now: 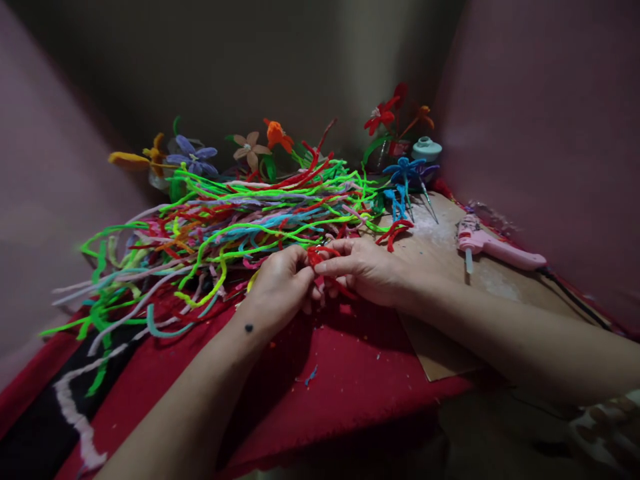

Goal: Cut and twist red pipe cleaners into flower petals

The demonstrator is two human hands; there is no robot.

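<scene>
Both hands meet over the front of the red-covered table. Between them is a red pipe cleaner (316, 254), bent into a small loop or bundle. My left hand (281, 283) pinches it from the left with thumb and forefinger. From the right, my right hand (365, 268) grips it too, with a red strand passing by its fingers. The fingers hide much of its shape. Just beyond the hands lies a big heap of pipe cleaners (270, 217) in green, red, lilac, blue and other colours. Some bent red pipe cleaner pieces (395, 232) lie right of the heap.
A pink glue gun (500, 248) rests on a brown board (440, 347) at the right, its cord running along the edge. Finished pipe cleaner flowers, such as a purple one (193, 157) and a red one (383, 117), stand behind, near a pale blue-capped bottle (427, 149).
</scene>
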